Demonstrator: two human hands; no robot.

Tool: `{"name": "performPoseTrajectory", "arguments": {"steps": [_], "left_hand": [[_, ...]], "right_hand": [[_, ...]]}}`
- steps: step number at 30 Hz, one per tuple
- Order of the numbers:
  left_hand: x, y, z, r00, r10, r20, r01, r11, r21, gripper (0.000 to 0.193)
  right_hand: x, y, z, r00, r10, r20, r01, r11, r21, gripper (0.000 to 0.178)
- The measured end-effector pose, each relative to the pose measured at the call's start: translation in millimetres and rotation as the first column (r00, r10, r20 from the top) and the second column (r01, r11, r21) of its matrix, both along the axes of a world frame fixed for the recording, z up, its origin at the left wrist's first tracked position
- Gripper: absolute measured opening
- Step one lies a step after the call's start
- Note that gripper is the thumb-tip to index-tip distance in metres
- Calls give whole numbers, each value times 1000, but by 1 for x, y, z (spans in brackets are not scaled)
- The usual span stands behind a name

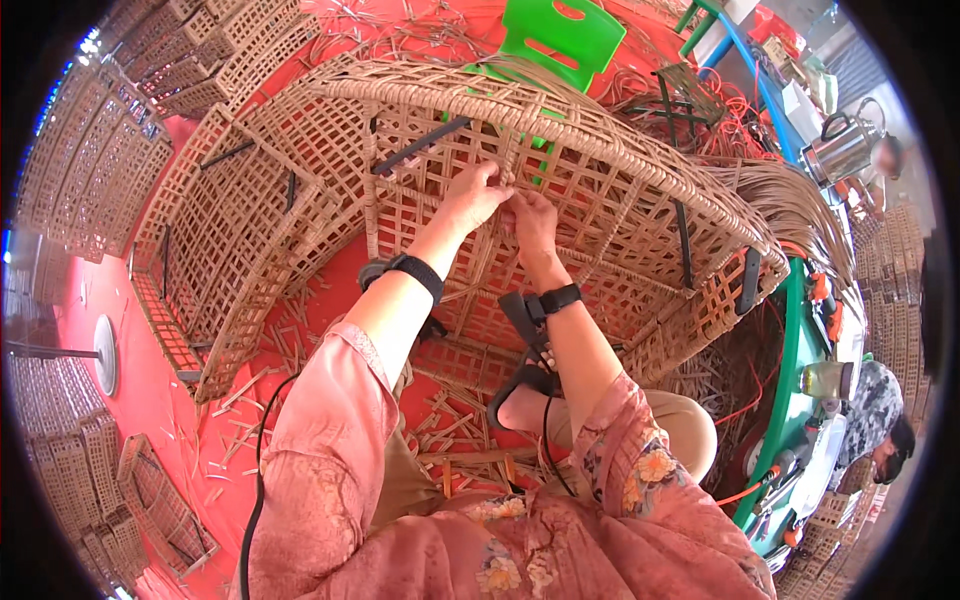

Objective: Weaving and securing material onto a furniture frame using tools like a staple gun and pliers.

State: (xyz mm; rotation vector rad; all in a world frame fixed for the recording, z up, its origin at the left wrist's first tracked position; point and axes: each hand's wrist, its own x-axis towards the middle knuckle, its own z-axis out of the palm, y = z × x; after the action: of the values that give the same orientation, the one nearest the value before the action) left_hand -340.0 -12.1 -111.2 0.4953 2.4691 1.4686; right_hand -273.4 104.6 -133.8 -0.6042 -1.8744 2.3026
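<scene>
In front of me, a large wicker frame (pixel 600 235) of tan open lattice stretches from left to right, with a thickly wrapped rim and black strips fixed to it. My left hand (pixel 476 197) is closed in a pinch at a rattan strip near the frame's middle upright. Close beside it, my right hand (pixel 533 222) pinches at the same spot, fingertips nearly meeting the left ones. The strip between the fingers is mostly hidden. Both wrists wear black straps, and a dark cable runs down from the right one.
Another woven lattice piece (pixel 250 215) adjoins at left. Cut strips litter the red floor (pixel 200 330). A green chair (pixel 560 45) stands beyond the frame. At right are a bundle of long rattan (pixel 810 215), a green table (pixel 790 360) with tools, a metal kettle (pixel 842 145) and another person (pixel 868 420).
</scene>
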Motion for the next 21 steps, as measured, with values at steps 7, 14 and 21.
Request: {"name": "performPoseTrajectory", "arguments": {"steps": [7, 14, 21], "left_hand": [[-12, -12, 9, 905, -299, 304, 254, 951, 178, 18], [-15, -4, 46, 902, -431, 3, 348, 724, -596, 34], [-9, -5, 47, 880, -475, 6, 320, 584, -746, 44]], "right_hand": [[0, -3, 13, 995, 57, 80, -52, 997, -58, 18], [-7, 3, 7, 994, 68, 85, -65, 997, -34, 15], [-8, 3, 6, 971, 180, 156, -188, 981, 45, 18]]}}
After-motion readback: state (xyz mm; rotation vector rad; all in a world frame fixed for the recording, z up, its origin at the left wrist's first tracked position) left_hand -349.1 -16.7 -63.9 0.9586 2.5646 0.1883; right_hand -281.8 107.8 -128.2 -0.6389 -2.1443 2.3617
